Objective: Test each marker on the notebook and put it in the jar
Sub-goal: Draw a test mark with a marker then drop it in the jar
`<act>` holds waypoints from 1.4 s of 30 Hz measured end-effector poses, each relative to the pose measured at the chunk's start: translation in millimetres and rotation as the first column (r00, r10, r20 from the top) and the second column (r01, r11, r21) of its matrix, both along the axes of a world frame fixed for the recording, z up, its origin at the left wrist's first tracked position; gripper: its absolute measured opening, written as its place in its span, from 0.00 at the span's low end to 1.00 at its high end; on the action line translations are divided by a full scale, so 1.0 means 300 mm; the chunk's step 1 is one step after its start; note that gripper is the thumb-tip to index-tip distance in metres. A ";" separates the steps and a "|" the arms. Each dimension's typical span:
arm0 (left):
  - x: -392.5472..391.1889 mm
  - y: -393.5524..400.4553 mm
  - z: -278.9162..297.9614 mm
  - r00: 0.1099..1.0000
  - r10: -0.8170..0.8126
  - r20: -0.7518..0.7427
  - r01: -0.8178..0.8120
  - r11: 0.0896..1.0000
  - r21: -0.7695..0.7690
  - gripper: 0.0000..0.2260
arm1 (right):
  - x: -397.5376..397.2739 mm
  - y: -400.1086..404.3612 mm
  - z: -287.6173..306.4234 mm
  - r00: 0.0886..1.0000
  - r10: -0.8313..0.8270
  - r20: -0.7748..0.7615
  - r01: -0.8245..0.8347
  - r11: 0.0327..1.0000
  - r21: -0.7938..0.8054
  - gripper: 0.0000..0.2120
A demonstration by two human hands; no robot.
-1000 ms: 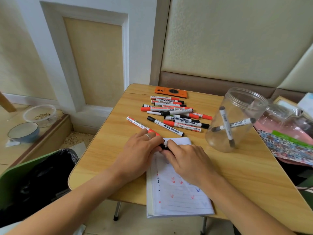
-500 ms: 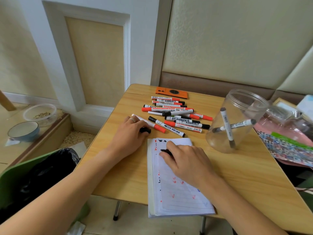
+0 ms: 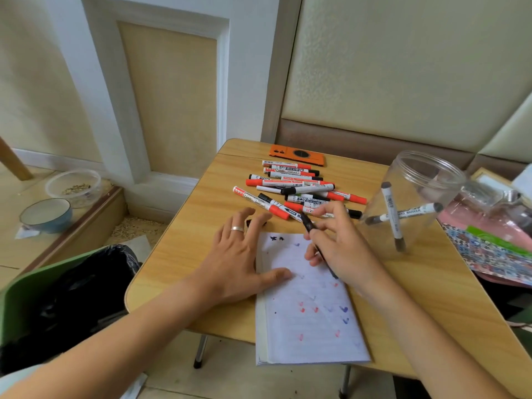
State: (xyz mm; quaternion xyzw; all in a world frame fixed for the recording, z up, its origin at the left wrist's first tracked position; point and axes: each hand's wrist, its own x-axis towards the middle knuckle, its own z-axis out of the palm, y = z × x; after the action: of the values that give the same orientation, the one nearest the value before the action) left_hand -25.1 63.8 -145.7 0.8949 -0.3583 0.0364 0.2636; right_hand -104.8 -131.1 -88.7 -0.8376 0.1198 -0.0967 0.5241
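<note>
A lined notebook lies open near the table's front edge, dotted with red, blue and black test marks. My right hand grips a black marker above the page's top right. My left hand lies flat with spread fingers, its thumb on the notebook's left edge. A black cap sits on the table, partly hidden behind my left fingers. A pile of several red and black markers lies further back. The clear plastic jar stands at the right with two markers inside.
An orange phone lies at the table's far edge. Pink and patterned packets crowd the right side past the jar. A green bin with a black liner stands at the left of the table. Bowls sit on the floor ledge.
My left hand let go of the cap on the table and came back to lie flat on the notebook's edge. My right hand lifted and turned the uncapped marker above the page.
</note>
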 end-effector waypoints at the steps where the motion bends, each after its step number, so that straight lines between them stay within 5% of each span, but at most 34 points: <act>1: -0.002 0.003 0.000 1.000 0.002 0.011 -0.002 1.000 -0.021 0.42 | 0.003 -0.005 0.012 1.000 -0.007 0.018 0.006 0.996 0.087 0.10; 4: -0.011 0.009 0.003 0.990 -0.028 0.136 0.034 0.998 -0.043 0.32 | 0.016 -0.022 0.021 0.999 -0.016 0.052 -0.005 0.927 0.375 0.08; 6: -0.019 0.013 0.005 0.980 -0.082 0.180 0.089 0.996 -0.031 0.25 | 0.030 -0.031 0.016 0.999 -0.011 0.053 -0.023 0.798 0.603 0.13; 8: -0.023 0.015 0.006 0.980 -0.121 0.159 0.124 0.992 -0.008 0.22 | 0.044 -0.043 0.003 0.999 0.003 0.054 -0.040 0.722 0.691 0.17; 18: -0.024 0.014 0.001 0.975 -0.136 0.174 0.116 0.986 0.120 0.19 | 0.065 -0.023 -0.034 0.997 -0.075 0.031 0.066 0.969 0.239 0.03; 27: -0.037 0.010 0.009 0.978 -0.136 0.160 0.106 0.977 0.187 0.19 | 0.073 0.018 -0.070 0.997 -0.074 0.027 0.073 0.996 0.048 0.03; 42: -0.033 0.005 0.009 0.980 -0.134 0.144 0.103 0.973 0.207 0.23 | 0.073 0.014 -0.092 0.995 -0.081 0.054 0.082 0.997 -0.011 0.05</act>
State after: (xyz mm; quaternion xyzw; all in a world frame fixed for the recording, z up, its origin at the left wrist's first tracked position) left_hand -35.0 65.3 -143.1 0.8880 -0.4327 0.0551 0.1454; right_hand -83.0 -126.8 -116.2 -0.8325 0.1392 -0.1413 0.5172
